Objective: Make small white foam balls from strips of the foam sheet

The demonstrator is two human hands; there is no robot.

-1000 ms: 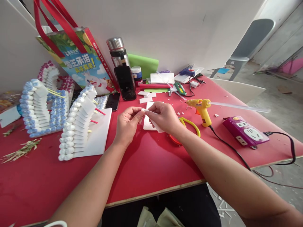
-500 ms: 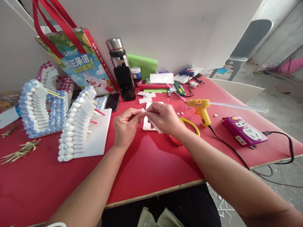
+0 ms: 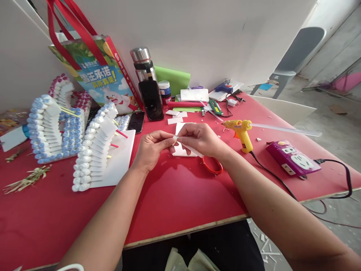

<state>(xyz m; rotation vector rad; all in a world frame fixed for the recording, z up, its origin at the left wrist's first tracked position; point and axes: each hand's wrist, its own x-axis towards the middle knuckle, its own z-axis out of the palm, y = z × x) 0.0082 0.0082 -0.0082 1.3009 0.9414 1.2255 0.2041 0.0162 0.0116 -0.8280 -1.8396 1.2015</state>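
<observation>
In the head view, my left hand [image 3: 149,150] and my right hand [image 3: 199,138] meet over the table, fingertips pinched together. Between them is a small white rolled piece [image 3: 175,138], and a thin white strip [image 3: 194,151] trails from it under my right hand. Whether the strip is paper or thin foam I cannot tell. Below the fingers lies a white board piece [image 3: 180,151], partly covered. A red loop handle [image 3: 216,172] shows beside my right wrist; the rest of that tool is hidden.
A yellow glue gun [image 3: 241,136] with a clear stick stands right, near a purple power strip [image 3: 291,156]. Left are white fan-like structures with rolled edges [image 3: 94,160]. Behind are a phone [image 3: 136,122], a steel flask [image 3: 141,56] and a printed bag [image 3: 104,79].
The view has shifted slightly. My fingers have altered their pinch on the white piece, and my right arm now covers the yellow handle that showed beside the red one.
</observation>
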